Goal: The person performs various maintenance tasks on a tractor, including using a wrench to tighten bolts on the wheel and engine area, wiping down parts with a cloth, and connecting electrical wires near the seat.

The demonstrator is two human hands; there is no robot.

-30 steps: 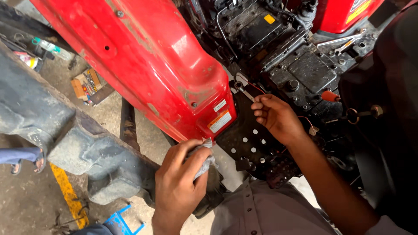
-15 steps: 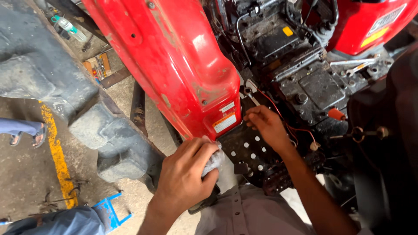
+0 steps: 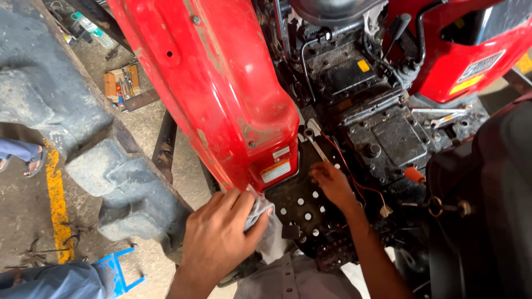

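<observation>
The left hand (image 3: 219,238) clenches a pale rag (image 3: 265,226) just below the lower edge of the red fender (image 3: 221,94); much of the rag is hidden under the fingers. To the fender's right, the right hand (image 3: 331,184) rests on the black perforated footplate (image 3: 302,207), fingers closed on a spanner (image 3: 315,145) whose handle end disappears into the hand. A thin red wire (image 3: 354,185) runs past that wrist. The big tyre (image 3: 72,133) left of the fender is cut off by the frame. Further right, the engine parts are dark and hard to tell apart.
</observation>
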